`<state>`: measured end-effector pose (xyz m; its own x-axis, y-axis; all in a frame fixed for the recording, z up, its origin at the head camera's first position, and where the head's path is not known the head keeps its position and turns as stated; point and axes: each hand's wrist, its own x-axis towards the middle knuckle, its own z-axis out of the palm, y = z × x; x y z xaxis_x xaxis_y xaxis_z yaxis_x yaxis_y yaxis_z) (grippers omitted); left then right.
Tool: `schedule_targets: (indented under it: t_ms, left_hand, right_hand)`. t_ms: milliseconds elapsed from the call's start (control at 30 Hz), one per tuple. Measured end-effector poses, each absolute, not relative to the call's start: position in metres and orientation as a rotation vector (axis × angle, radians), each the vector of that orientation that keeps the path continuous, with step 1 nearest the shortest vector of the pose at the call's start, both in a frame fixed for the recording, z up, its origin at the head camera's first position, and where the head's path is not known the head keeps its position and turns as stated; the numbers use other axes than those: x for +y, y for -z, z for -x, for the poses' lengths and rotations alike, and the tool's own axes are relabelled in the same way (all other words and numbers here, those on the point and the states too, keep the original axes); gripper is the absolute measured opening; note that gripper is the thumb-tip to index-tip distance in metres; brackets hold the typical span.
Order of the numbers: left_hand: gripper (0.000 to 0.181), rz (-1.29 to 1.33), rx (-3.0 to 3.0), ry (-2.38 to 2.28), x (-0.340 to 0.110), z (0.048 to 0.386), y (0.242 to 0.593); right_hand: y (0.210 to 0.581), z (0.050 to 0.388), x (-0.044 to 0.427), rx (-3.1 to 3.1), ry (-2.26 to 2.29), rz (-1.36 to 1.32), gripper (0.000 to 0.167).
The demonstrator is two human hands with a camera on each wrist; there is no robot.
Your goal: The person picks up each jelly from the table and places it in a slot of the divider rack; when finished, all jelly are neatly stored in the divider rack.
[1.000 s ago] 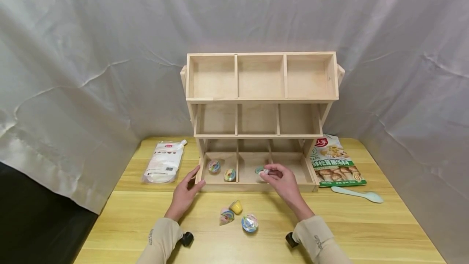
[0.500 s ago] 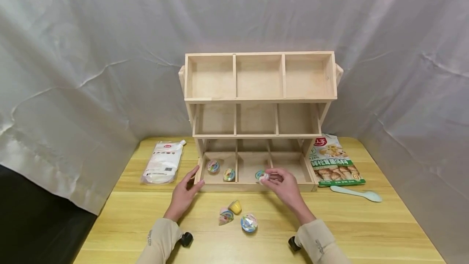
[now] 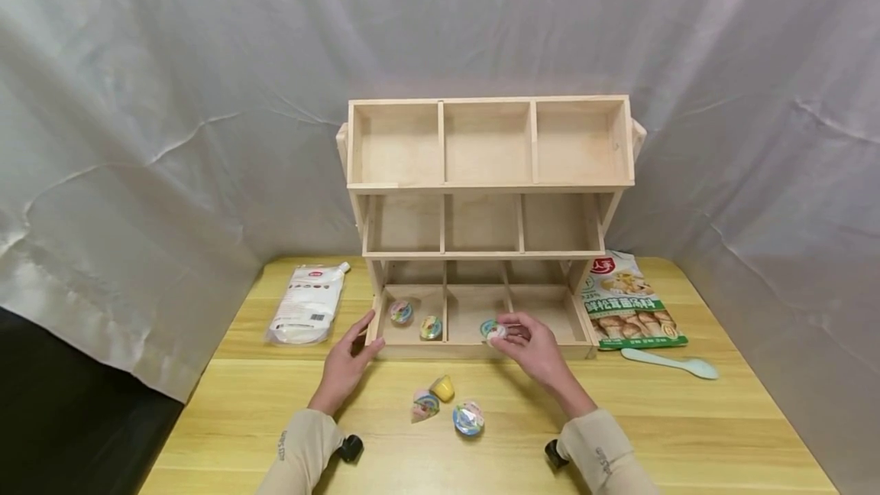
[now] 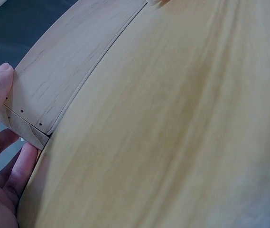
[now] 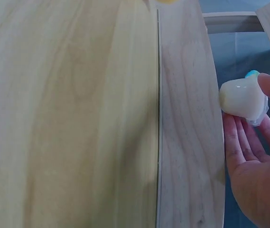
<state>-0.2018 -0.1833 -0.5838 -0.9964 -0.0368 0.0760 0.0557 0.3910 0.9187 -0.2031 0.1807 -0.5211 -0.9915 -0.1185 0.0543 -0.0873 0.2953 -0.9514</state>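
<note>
A wooden three-tier rack with divided compartments stands on the table. My left hand holds its lower left front corner, thumb on the front board and fingers around the side. My right hand pinches a small white jelly cup between thumb and fingers, over the bottom tier's middle compartment. In the head view its printed lid shows beside the fingertips. Two jelly cups, one behind another, lie in the bottom left compartment. Cups that are pink, yellow and blue-lidded lie before the rack.
A white spouted pouch lies on the table left of the rack. At the right are a green and white food packet and a pale blue spoon. Grey cloth hangs around the table's back and sides.
My right hand has tilted the jelly cup a little, so more of its lid shows. The left hand stays at the rack's corner.
</note>
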Motion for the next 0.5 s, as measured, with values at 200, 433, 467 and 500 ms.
schedule_targets:
  t_ms: [200,433,467,500]
  left_hand:
    - [0.065,0.014,-2.555,1.699,-0.184,0.201,0.587]
    - [0.066,0.029,-2.549,1.708,-0.185,0.201,0.584]
    - [0.066,0.026,-2.546,1.721,-0.185,0.201,0.584]
    - [0.066,0.023,-2.545,1.723,-0.185,0.201,0.584]
  right_hand:
    - [0.517,0.204,0.184,2.535,1.734,0.245,0.046]
    - [0.507,0.205,0.186,2.583,1.593,0.363,0.049]
    - [0.506,0.206,0.186,2.588,1.573,0.385,0.049]
    - [0.505,0.206,0.186,2.591,1.558,0.405,0.048]
